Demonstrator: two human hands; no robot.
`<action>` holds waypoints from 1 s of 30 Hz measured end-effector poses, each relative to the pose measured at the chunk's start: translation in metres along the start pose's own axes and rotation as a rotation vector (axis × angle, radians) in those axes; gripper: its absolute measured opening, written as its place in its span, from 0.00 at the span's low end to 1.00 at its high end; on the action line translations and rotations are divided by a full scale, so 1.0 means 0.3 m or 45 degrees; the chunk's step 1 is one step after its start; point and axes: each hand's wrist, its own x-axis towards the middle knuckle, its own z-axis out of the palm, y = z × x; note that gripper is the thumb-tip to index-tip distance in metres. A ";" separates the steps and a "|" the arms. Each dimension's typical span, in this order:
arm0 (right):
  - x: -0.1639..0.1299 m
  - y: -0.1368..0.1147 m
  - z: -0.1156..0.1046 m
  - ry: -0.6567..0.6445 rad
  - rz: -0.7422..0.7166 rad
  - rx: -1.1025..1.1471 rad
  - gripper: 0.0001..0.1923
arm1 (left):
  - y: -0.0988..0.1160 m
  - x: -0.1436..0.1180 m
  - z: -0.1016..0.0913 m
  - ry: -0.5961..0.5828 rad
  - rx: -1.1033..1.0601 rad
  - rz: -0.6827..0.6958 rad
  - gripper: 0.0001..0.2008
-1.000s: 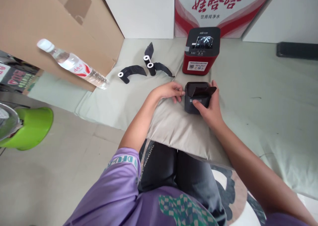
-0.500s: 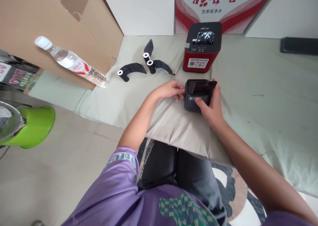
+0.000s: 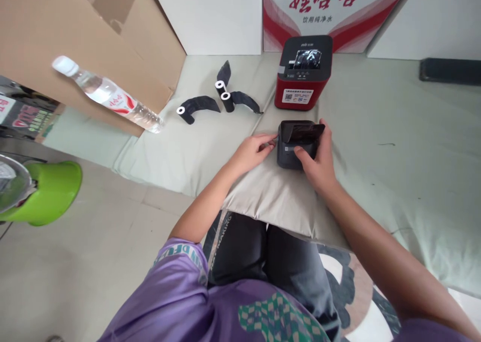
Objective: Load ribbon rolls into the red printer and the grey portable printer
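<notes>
A small black printer [image 3: 290, 156], box-shaped with rounded corners, stands on the pale green cloth in front of me. A dark, glossy flap [image 3: 303, 132] sits tilted at its top. My right hand [image 3: 319, 164] grips the printer's right side, thumb on the front face and fingers behind the edge. At the opposite side, my left hand [image 3: 252, 152] has its fingers bent together, tips against the printer's left edge; anything between them is hidden. Behind stands a larger red and black printer [image 3: 303, 76] with a white label on its front.
Several small black rolls [image 3: 187, 115] with white cores lie part unwound to the left. A water bottle [image 3: 112, 96] leans near a cardboard box [image 3: 124, 56]. White boxes [image 3: 221, 18] line the back; a black bar-shaped object [image 3: 449, 71] lies far right. A green stool [image 3: 56, 191] stands lower left.
My left hand has turned and its fingers have drawn closer together at the printer's left edge. My right hand keeps its hold, and the flap stays tilted.
</notes>
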 end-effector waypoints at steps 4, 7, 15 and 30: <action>0.005 0.005 0.000 0.003 -0.002 0.027 0.48 | 0.005 -0.008 0.020 0.056 0.128 0.049 0.22; 0.006 0.006 0.001 0.000 0.002 0.035 0.48 | 0.002 -0.014 0.034 0.046 0.236 0.053 0.24; 0.001 -0.015 0.008 0.020 0.031 -0.030 0.49 | 0.056 -0.026 0.032 -0.083 0.540 -0.004 0.30; 0.000 -0.027 0.017 0.051 0.058 -0.003 0.49 | -0.012 -0.021 0.048 0.023 0.577 0.069 0.29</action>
